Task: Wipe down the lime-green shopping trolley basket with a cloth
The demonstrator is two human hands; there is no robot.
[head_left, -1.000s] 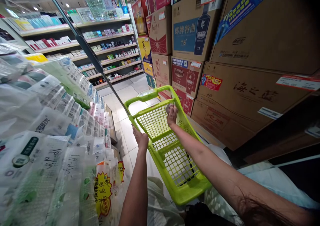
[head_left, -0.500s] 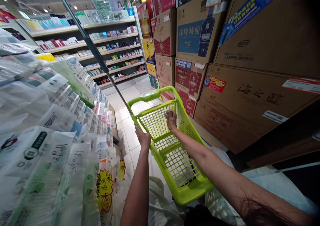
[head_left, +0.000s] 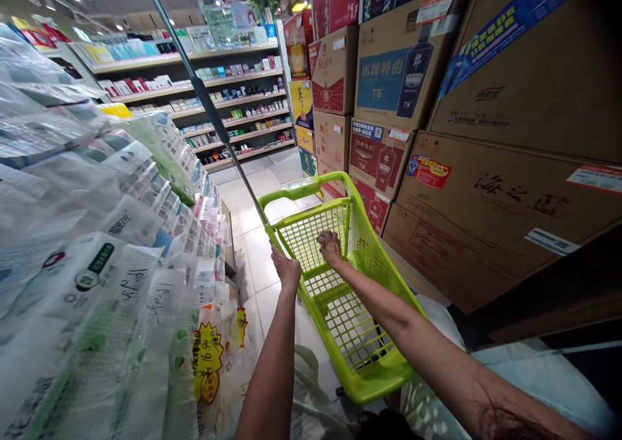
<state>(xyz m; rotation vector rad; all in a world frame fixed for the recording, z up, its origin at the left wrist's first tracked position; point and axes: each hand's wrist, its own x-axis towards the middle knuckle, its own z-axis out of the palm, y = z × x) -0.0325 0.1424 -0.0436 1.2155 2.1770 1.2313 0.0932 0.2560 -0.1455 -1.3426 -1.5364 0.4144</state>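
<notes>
Basket [head_left: 379, 375], green and slatted, was in front of us, low over the tiled floor [head_left: 250, 240]. Our left hand [head_left: 286, 270] lay against its left rim, though we could not tell whether the fingers gripped firmly. Our right hand [head_left: 332, 248] was inside it, fingers bent, with something small and blurred [head_left: 322, 236] at the tips, near its mesh panel [head_left: 299, 232]; we could not tell whether that was pinched or loose. We judged the handling partway along: the basket was upright, but the right hand was not yet out. A pole [head_left: 208, 106] met the basket's far left corner. Cardboard boxes [head_left: 461, 190] to its right and wrapped packs [head_left: 150, 310] to its left hemmed it in; stocked shelves [head_left: 189, 57] stood beyond it. Our right forearm [head_left: 403, 313] hid part of its right side.
</notes>
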